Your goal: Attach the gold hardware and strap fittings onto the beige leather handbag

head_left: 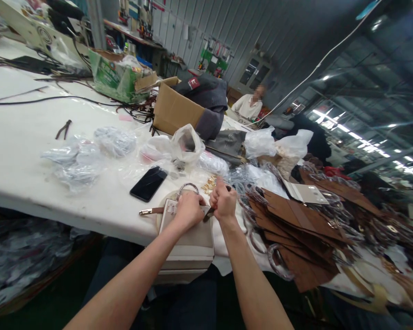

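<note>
A cream-coloured handbag [189, 256] rests at the table's front edge, over my lap. It has a wrapped loop handle [188, 187] and a brown strap [156, 210] with a gold-coloured metal end sticking out to the left. My left hand [190, 208] presses on the bag's top edge with curled fingers, gripping it. My right hand [223, 200] is closed in a fist around a dark hand tool [209, 215], whose lower end points down at the bag's right corner. The tool's exact kind is hidden by the fist. Small gold-coloured metal pieces [209, 184] lie just beyond my hands.
A black phone [148, 184] lies left of the bag. Clear plastic bags [79, 160] and pincers [64, 129] are farther left. Brown leather panels [296, 220] are stacked at right. A cardboard box [175, 110] and green carton [113, 75] stand behind. A person [249, 105] sits beyond.
</note>
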A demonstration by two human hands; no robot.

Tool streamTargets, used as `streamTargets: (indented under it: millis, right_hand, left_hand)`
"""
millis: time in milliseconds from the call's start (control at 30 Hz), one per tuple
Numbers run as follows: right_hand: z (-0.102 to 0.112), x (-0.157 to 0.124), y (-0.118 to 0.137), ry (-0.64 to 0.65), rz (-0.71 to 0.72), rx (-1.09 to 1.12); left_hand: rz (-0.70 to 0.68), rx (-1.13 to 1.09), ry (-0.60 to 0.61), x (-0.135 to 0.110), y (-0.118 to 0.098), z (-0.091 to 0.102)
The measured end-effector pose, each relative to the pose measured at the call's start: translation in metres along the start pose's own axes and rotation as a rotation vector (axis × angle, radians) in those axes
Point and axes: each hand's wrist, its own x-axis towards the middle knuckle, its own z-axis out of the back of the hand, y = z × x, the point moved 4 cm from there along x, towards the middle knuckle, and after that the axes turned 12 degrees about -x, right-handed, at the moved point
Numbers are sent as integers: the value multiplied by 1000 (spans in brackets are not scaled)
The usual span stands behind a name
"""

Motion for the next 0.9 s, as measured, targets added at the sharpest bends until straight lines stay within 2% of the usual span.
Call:
streamTargets:
  millis: [133, 200, 267, 433, 533, 633, 733, 800, 900]
  right_hand:
    - [-15, 33, -16, 24, -319, -74]
    - [-19, 39, -15, 78, -405, -84]
    - [-15, 33, -7, 98, -350, -48]
    - [8, -14, 18, -56, 241, -1]
    - [9, -36, 14, -101, 370, -122]
    - [4, -44, 8, -110, 433, -210]
    - [-1, -40, 11, -89, 462, -317]
    - [-4, -27, 14, -51, 381, -301]
    - [-6, 1, 20, -34, 134, -107]
  left_hand:
    - [2, 9, 29, 7, 2, -2]
    - [3, -2, 44, 9, 3, -2]
    - [8, -49, 48, 9, 3, -2]
    - [27, -162, 54, 7, 5, -1]
    - [27, -179, 59, 7, 6, -2]
    - [8, -162, 63, 7, 7, -2]
    - [0, -130, 61, 6, 6, -2]
    - [1, -130, 57, 5, 4, -1]
    - [-13, -145, 53, 3, 2, 0]
